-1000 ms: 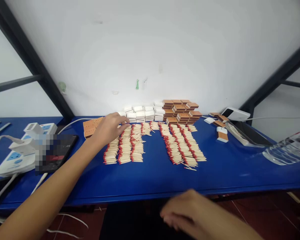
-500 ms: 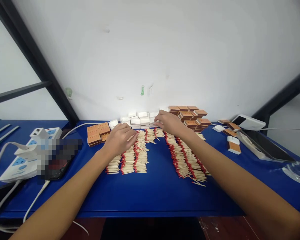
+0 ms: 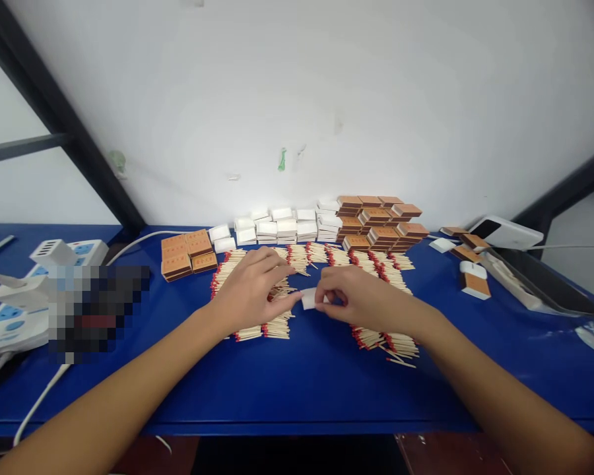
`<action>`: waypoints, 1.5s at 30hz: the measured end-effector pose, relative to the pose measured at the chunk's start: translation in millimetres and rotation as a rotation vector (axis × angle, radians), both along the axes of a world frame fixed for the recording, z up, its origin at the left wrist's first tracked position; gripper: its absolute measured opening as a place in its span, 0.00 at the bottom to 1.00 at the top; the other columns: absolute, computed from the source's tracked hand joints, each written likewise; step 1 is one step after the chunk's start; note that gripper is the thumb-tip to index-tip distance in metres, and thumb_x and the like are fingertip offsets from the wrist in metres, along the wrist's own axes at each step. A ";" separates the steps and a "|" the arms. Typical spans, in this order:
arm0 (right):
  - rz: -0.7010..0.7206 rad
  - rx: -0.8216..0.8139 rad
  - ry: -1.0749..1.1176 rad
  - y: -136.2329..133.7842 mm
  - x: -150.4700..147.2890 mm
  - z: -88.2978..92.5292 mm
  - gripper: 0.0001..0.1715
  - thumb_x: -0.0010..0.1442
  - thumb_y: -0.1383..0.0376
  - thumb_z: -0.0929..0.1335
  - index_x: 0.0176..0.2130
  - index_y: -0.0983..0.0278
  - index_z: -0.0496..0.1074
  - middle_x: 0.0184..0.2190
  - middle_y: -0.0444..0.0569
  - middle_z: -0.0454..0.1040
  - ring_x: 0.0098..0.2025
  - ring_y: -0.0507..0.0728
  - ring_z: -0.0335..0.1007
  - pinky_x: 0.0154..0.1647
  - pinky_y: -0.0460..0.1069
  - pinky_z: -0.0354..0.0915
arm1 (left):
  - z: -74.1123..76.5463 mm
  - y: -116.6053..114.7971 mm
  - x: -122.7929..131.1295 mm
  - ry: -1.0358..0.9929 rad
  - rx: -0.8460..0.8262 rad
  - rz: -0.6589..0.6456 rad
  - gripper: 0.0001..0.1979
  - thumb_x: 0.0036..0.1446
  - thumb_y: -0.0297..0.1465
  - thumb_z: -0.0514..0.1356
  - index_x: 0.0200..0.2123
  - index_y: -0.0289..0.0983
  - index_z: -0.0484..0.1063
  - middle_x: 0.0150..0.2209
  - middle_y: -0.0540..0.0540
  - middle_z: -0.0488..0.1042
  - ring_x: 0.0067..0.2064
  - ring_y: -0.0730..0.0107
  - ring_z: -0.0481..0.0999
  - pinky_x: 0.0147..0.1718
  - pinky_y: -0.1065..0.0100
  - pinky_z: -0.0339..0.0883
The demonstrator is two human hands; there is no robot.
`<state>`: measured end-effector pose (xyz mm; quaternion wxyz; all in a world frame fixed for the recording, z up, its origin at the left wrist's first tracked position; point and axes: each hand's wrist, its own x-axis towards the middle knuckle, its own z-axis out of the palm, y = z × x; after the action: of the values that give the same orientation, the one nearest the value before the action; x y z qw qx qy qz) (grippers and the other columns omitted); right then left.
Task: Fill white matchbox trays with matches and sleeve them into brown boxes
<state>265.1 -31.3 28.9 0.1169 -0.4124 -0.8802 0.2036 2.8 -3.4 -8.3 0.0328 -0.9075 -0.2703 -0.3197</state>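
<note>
A small white matchbox tray (image 3: 309, 299) is pinched between the thumb and fingers of my right hand (image 3: 354, 297), low over the middle of the blue table. My left hand (image 3: 252, 287) is open above the left rows of matches (image 3: 277, 326), thumb stretched out to the near edge of the tray. Whether the thumb touches it I cannot tell. Red-headed matches (image 3: 398, 280) also lie in rows on the right, partly behind my right hand. Behind the matches stand stacked white matchbox trays (image 3: 286, 229).
Orange-brown matchboxes are stacked at the back right (image 3: 376, 218) and back left (image 3: 185, 251). On the left lie a power strip (image 3: 14, 323) and a dark phone, partly pixelated. At right, loose boxes (image 3: 475, 285) and a white device (image 3: 509, 236) lie near the wall.
My right hand has come from the white stack toward me with a tray in its fingers. My left hand has shifted right, its thumb now stretched toward the tray.
</note>
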 end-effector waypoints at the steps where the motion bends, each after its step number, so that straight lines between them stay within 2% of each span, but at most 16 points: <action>1: 0.006 -0.022 0.005 -3.5 -0.3 -4.3 0.08 0.67 0.69 0.71 0.37 0.62 0.82 0.36 0.48 0.79 0.36 0.55 0.72 0.38 0.50 0.64 | -1.4 -2.3 1.7 0.008 -0.025 -0.011 0.15 0.71 0.43 0.66 0.51 0.38 0.82 0.47 0.41 0.84 0.53 0.51 0.78 0.54 0.50 0.74; 5: -0.006 -0.002 0.088 7.2 9.3 -13.7 0.11 0.71 0.60 0.71 0.39 0.61 0.83 0.32 0.46 0.77 0.33 0.54 0.70 0.35 0.50 0.62 | -5.0 -5.5 3.2 0.023 -0.097 -0.026 0.15 0.68 0.42 0.69 0.49 0.38 0.83 0.52 0.40 0.83 0.59 0.48 0.77 0.60 0.45 0.72; 9: -0.218 0.218 0.120 28.7 26.6 -18.6 0.15 0.72 0.58 0.69 0.36 0.61 0.80 0.28 0.46 0.76 0.32 0.55 0.68 0.35 0.51 0.59 | -6.8 -7.3 5.5 0.049 -0.143 0.017 0.17 0.65 0.45 0.71 0.51 0.41 0.84 0.60 0.39 0.80 0.66 0.42 0.73 0.65 0.37 0.67; 11: -0.258 0.275 0.110 34.8 27.0 -22.3 0.14 0.71 0.60 0.70 0.35 0.62 0.80 0.30 0.47 0.77 0.33 0.56 0.69 0.36 0.52 0.59 | -8.1 -9.2 8.1 0.051 -0.163 0.022 0.18 0.64 0.46 0.73 0.50 0.41 0.85 0.62 0.39 0.79 0.68 0.40 0.70 0.68 0.35 0.65; 16: -0.232 0.293 0.026 41.3 -1.4 -32.7 0.11 0.70 0.60 0.73 0.35 0.62 0.81 0.34 0.49 0.77 0.38 0.57 0.70 0.39 0.52 0.59 | -11.7 -11.0 11.4 0.090 -0.193 0.016 0.15 0.61 0.45 0.75 0.45 0.42 0.86 0.64 0.38 0.76 0.72 0.36 0.67 0.70 0.31 0.63; 21: -0.229 0.252 -0.063 48.5 -17.2 -39.1 0.06 0.69 0.66 0.73 0.37 0.63 0.80 0.37 0.51 0.77 0.42 0.59 0.70 0.44 0.53 0.62 | -14.0 -9.2 10.9 0.106 -0.217 0.018 0.12 0.60 0.42 0.75 0.41 0.42 0.85 0.65 0.39 0.76 0.72 0.36 0.66 0.70 0.30 0.62; 26: -0.230 0.238 -0.108 47.6 -11.8 -38.1 0.07 0.70 0.67 0.71 0.38 0.64 0.79 0.39 0.54 0.78 0.45 0.62 0.73 0.46 0.54 0.64 | -14.8 -13.0 16.8 0.095 -0.209 0.034 0.20 0.59 0.49 0.76 0.45 0.41 0.84 0.64 0.38 0.77 0.72 0.35 0.67 0.70 0.30 0.61; 29: -0.222 0.238 -0.112 46.7 -5.8 -39.9 0.08 0.71 0.66 0.70 0.38 0.63 0.78 0.40 0.54 0.78 0.46 0.62 0.73 0.46 0.54 0.65 | -13.3 -15.0 18.5 0.116 -0.174 0.040 0.17 0.62 0.48 0.74 0.43 0.41 0.84 0.65 0.38 0.77 0.72 0.35 0.67 0.70 0.30 0.61; 34: -0.177 0.232 -0.079 49.1 11.5 -47.0 0.09 0.74 0.63 0.68 0.39 0.62 0.75 0.39 0.53 0.76 0.45 0.62 0.73 0.47 0.56 0.66 | -10.0 -13.4 12.9 0.132 -0.106 0.006 0.10 0.64 0.40 0.71 0.43 0.41 0.83 0.63 0.38 0.77 0.72 0.36 0.67 0.68 0.33 0.63; 39: -0.174 0.205 -0.097 44.6 23.4 -44.0 0.10 0.75 0.63 0.65 0.39 0.61 0.73 0.41 0.54 0.75 0.45 0.62 0.72 0.47 0.56 0.65 | -9.7 -9.2 7.0 0.121 -0.098 -0.004 0.10 0.65 0.39 0.70 0.43 0.40 0.83 0.62 0.37 0.79 0.70 0.37 0.69 0.65 0.35 0.66; 45: -0.179 0.207 -0.080 39.8 21.7 -44.7 0.11 0.75 0.59 0.66 0.40 0.61 0.72 0.43 0.55 0.74 0.49 0.64 0.71 0.49 0.57 0.65 | -11.1 -6.1 4.8 0.119 -0.115 0.001 0.09 0.65 0.39 0.70 0.43 0.40 0.83 0.61 0.38 0.79 0.70 0.37 0.69 0.65 0.35 0.65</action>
<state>286.8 8.5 -15.9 0.1412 -0.4828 -0.8602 0.0840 7.6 -9.5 -19.4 -0.0030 -0.9251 -0.2864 -0.2491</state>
